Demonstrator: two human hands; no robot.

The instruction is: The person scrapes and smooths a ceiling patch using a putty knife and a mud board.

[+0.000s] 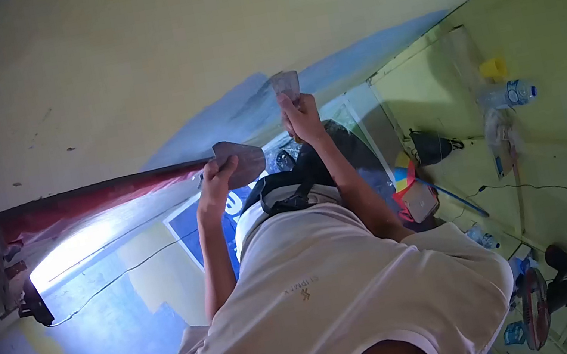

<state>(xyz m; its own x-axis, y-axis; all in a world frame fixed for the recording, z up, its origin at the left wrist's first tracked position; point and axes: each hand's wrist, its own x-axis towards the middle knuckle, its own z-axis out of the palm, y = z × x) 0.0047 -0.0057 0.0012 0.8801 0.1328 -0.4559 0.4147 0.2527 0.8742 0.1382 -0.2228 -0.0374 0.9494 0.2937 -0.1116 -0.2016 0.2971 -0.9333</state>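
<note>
My left hand (218, 178) is closed around a wide putty knife (244, 163), its broad grey blade angled off to the right. My right hand (303, 119) grips a narrower putty knife (286, 84) by its handle, fingers wrapped and thumb toward the blade. That blade points up and overlaps the blue patch (241, 106) on the pale wall (150, 64) in this view. Both hands are out in front of my waist, a short distance apart.
A ledge with red plastic sheeting (98, 200) runs along the left, near a bright lamp (34, 300) and its cable. To the right, a water bottle (511, 93) and yellow cup (493, 69) stand by the yellow wall (536, 18). A fan (535, 307) is at lower right.
</note>
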